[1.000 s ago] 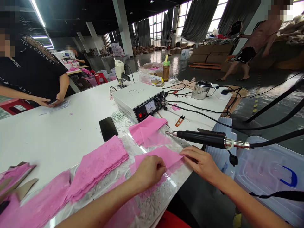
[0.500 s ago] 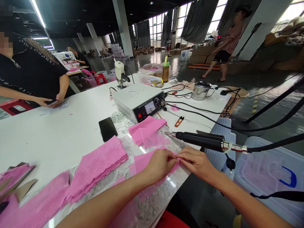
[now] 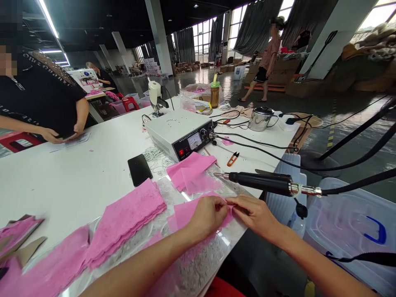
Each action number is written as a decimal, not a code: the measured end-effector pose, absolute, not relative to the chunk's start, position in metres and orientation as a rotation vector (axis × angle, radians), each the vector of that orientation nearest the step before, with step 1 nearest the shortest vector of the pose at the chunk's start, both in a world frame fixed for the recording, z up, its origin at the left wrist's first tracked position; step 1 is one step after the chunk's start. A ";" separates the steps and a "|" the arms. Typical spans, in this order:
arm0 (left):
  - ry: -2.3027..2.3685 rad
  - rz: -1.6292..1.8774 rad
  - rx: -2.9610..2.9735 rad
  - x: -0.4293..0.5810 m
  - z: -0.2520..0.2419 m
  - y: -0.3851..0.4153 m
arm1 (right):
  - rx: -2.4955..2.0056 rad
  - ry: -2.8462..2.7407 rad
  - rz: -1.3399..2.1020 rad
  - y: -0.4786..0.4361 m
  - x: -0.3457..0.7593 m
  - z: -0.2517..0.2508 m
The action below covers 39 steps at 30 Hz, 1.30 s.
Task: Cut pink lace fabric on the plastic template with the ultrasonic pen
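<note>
Near the table's front edge lies a thin pink fabric piece (image 3: 188, 210). My left hand (image 3: 210, 214) pinches its right side between thumb and fingers. Right beside it, my right hand (image 3: 252, 212) is closed on the same fabric, and the fingertips of both hands nearly meet. Just above my right hand is a black pen-shaped tool (image 3: 260, 182) with a metal tip pointing left. A folded pink fabric piece (image 3: 192, 169) rests behind my hands, in front of a white control box (image 3: 179, 132) with a dial. To the left sits a layered stack of pink fabric (image 3: 130, 218).
On the table are a phone (image 3: 140, 170), orange thread snips (image 3: 233, 159), a lidded pot (image 3: 261, 119) and a bottle (image 3: 215, 95). Cables cross the right side. Plastic bins (image 3: 352, 231) stand at lower right. A person in black (image 3: 40, 99) is across the table; another (image 3: 267, 57) walks behind.
My fingers have shifted slightly on the fabric, which both hands still pinch. In the background the walking person has moved left. The person across the table has lowered their hands a little.
</note>
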<state>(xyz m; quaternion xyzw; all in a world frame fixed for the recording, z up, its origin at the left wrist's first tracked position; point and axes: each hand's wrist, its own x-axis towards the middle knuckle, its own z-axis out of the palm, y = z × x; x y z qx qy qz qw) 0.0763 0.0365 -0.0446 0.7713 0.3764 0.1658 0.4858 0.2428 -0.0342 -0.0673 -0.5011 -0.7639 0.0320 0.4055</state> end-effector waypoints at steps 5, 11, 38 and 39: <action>0.916 0.443 1.808 0.078 -0.044 0.033 | -1.281 -1.914 0.047 -0.036 0.241 -0.069; 0.913 0.413 1.713 0.077 -0.048 0.031 | -1.317 -1.873 0.073 -0.036 0.240 -0.073; 0.878 0.370 1.641 0.072 -0.049 0.030 | -1.594 -1.526 0.602 -0.044 0.225 -0.067; 0.872 0.358 1.637 0.072 -0.049 0.030 | -1.595 -1.527 0.589 -0.044 0.225 -0.067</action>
